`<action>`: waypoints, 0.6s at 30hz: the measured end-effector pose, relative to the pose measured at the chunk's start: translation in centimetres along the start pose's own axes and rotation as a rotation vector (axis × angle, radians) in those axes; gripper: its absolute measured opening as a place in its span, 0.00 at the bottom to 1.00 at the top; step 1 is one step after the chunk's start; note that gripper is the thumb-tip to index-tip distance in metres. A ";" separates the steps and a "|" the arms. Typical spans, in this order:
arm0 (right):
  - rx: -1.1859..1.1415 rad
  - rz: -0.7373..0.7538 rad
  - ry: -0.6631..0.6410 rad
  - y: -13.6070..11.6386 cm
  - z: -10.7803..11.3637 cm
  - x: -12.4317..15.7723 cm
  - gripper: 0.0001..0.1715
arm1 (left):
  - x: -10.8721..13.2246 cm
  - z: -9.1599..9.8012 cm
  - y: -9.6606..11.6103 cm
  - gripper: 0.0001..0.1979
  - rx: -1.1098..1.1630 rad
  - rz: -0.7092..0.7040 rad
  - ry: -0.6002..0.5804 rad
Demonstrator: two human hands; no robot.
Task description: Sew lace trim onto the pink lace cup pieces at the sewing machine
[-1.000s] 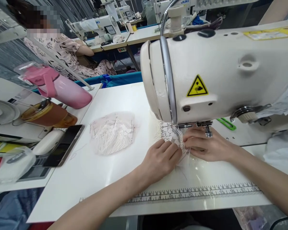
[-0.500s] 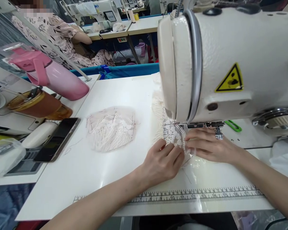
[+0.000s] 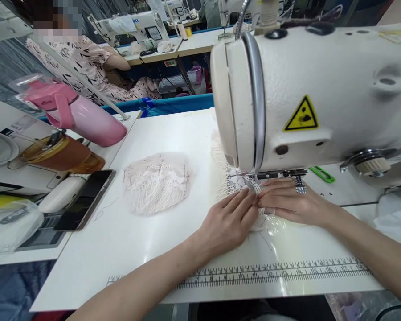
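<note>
A cream sewing machine (image 3: 307, 93) fills the upper right. Under its head lies a strip of white lace (image 3: 232, 178) with a fringe edge, running back along the table. My left hand (image 3: 229, 223) lies flat on the lace, fingers stretched out towards the needle area. My right hand (image 3: 287, 203) rests beside it, fingers flat and pressed down on the lace just in front of the presser foot (image 3: 299, 185). The fingertips of both hands almost meet. The needle itself is hidden by the machine head.
A pile of pale lace pieces (image 3: 157, 183) lies on the white table (image 3: 160, 129) to the left. Further left are a black phone (image 3: 87, 198), a pink bottle (image 3: 76, 116) and an amber cup (image 3: 60, 154). A ruler strip (image 3: 270, 272) marks the front edge. A green tool (image 3: 322, 174) lies behind. Another person (image 3: 87, 62) sits at the back.
My left hand's fingers have gone from curled to stretched flat on the lace. The lace has fed further back under the machine head. The view has shifted slightly.
</note>
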State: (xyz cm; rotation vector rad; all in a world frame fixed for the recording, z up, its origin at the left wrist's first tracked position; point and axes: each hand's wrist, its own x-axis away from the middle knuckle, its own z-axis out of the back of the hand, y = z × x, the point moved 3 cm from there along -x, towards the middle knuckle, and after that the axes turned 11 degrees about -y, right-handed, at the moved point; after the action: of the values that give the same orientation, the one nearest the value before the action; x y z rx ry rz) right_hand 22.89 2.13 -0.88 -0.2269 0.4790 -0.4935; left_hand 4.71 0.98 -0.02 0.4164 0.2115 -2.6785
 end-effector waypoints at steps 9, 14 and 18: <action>0.017 0.016 0.056 -0.1 -0.1 0.1 0.12 | 0.0 -0.4 0.1 0.09 0.034 0.008 -0.010; 0.040 0.010 0.074 -0.1 0.0 -0.1 0.10 | 0.0 -0.4 0.2 0.10 0.035 0.013 -0.017; 0.074 0.015 0.102 -0.3 0.3 -0.3 0.08 | 0.0 -0.5 0.2 0.10 0.032 0.025 -0.026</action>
State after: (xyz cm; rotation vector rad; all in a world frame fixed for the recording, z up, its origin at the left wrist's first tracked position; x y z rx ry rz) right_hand 22.67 2.02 -0.41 -0.1270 0.5600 -0.5091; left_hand 4.91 0.95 -0.52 0.3913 0.1552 -2.6640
